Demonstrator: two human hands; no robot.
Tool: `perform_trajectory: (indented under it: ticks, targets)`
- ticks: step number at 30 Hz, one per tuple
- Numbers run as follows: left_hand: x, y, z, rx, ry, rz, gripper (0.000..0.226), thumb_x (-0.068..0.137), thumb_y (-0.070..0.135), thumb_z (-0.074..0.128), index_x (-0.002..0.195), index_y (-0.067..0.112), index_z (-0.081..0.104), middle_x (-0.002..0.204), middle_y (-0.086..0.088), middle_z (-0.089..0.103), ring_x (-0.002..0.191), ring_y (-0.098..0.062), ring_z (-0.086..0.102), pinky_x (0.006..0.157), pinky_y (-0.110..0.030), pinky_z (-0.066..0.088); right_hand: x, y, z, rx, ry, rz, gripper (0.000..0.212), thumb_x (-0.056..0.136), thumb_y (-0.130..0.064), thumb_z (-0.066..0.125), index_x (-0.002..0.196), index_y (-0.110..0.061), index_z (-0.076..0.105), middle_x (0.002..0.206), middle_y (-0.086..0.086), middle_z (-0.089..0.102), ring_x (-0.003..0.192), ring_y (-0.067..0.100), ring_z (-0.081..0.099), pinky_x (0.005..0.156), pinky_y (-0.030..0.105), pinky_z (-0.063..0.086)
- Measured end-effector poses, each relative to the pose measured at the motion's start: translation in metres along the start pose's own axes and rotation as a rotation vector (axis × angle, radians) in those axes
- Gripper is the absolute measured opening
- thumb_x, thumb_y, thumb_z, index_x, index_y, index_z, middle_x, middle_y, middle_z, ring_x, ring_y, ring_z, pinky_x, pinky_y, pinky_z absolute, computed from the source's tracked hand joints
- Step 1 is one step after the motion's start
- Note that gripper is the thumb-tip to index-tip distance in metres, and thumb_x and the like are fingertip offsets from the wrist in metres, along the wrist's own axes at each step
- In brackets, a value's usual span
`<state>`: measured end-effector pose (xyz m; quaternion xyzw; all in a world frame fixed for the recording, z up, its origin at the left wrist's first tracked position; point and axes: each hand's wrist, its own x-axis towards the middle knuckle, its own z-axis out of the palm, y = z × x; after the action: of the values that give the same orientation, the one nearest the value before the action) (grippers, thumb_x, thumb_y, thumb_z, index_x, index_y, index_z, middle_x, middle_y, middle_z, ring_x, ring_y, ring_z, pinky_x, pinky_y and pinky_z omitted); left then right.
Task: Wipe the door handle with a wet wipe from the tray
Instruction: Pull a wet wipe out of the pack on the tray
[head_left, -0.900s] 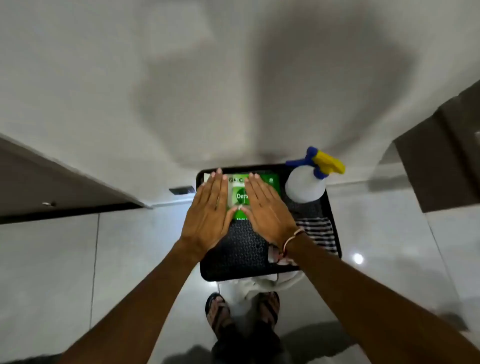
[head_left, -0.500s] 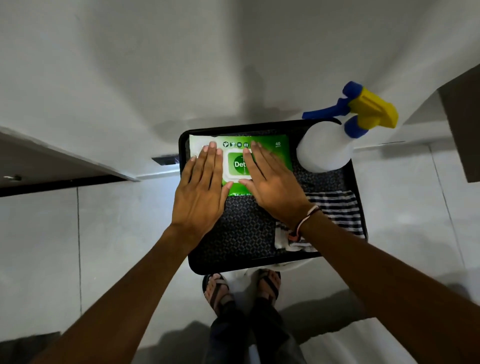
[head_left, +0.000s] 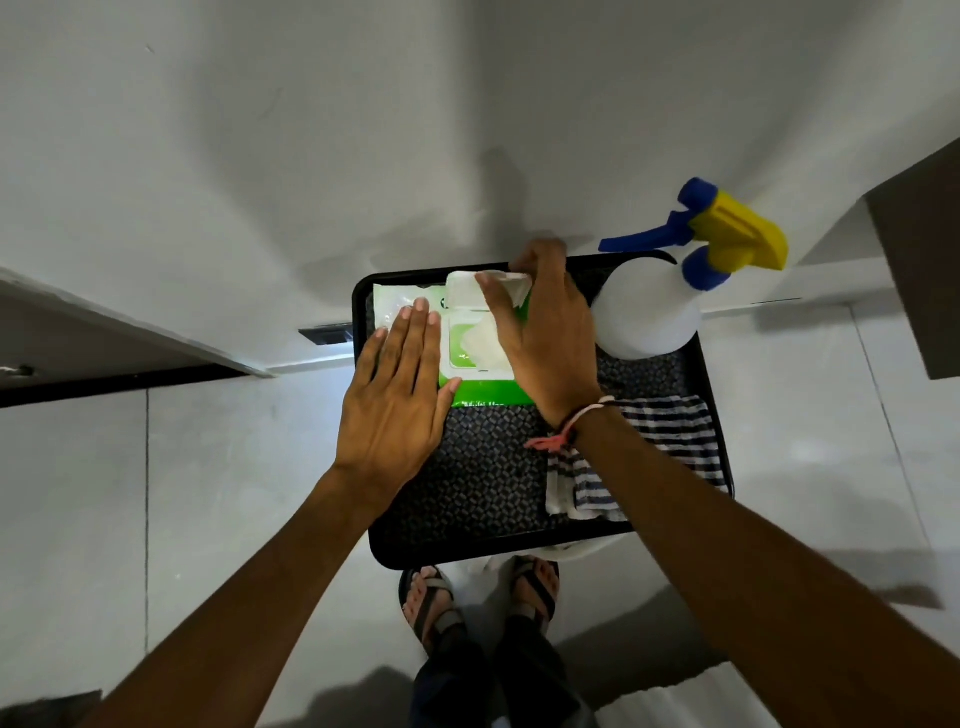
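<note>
A green wet-wipes pack (head_left: 488, 392) lies at the far left of the black tray (head_left: 498, 552), which stands close to a white wall. My left hand (head_left: 395, 410) presses flat on the pack's left side, fingers straight and together. My right hand (head_left: 545, 343) reaches over the pack and pinches its white flip lid (head_left: 462, 291), which is raised toward the wall. A white wipe (head_left: 480, 345) shows in the uncovered opening. No door handle is in view.
A white spray bottle (head_left: 644, 317) with a blue and yellow trigger stands in the tray's far right corner. A striped cloth (head_left: 670, 431) lies on its right side. A dark door (head_left: 78, 343) is at the left, dark furniture (head_left: 919, 270) at the right, my sandalled feet (head_left: 431, 603) below.
Both hands lay flat on the closed pack before. Now my right hand has lifted the lid open toward the wall, exposing a wipe. The camera has come closer to the tray.
</note>
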<state>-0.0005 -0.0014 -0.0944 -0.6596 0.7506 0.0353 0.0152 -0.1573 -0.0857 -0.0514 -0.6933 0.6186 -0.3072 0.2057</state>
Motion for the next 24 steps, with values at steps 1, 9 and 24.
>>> perform_trajectory:
  ticks: [1, 9, 24]
  targets:
    - [0.000, 0.000, 0.000, 0.000, -0.001, 0.002, 0.069, 0.109, 0.043, 0.019, 0.164, 0.001, 0.018, 0.173, -0.017, 0.015, 0.161, -0.030, 0.015, 0.131, -0.049, 0.019, 0.001, -0.004, 0.003, -0.028, 0.071, 0.017, 0.035, 0.098, -0.041, 0.066, 0.104, -0.007, 0.058, 0.103, 0.011, 0.065, 0.092, 0.026, 0.064, 0.070, 0.037, 0.057]
    - [0.000, 0.000, 0.000, -0.001, 0.004, 0.013, 0.070, 0.109, 0.044, 0.012, 0.163, 0.001, 0.018, 0.172, -0.018, 0.016, 0.161, -0.030, 0.016, 0.130, -0.049, 0.021, -0.023, 0.004, -0.003, -0.279, 0.026, -0.220, 0.019, 0.093, -0.022, 0.073, 0.103, -0.006, 0.074, 0.108, 0.013, 0.073, 0.092, 0.032, 0.068, 0.073, 0.043, 0.058]
    - [-0.013, 0.009, -0.030, -0.189, 0.043, -0.014, 0.068, 0.109, 0.039, 0.040, 0.162, -0.001, 0.025, 0.171, -0.018, 0.021, 0.159, -0.031, 0.021, 0.130, -0.047, 0.022, -0.035, 0.012, -0.018, 0.308, -0.071, 0.363, 0.025, 0.078, -0.001, 0.086, 0.099, -0.003, 0.073, 0.093, 0.005, 0.074, 0.081, 0.011, 0.067, 0.076, 0.021, 0.057]
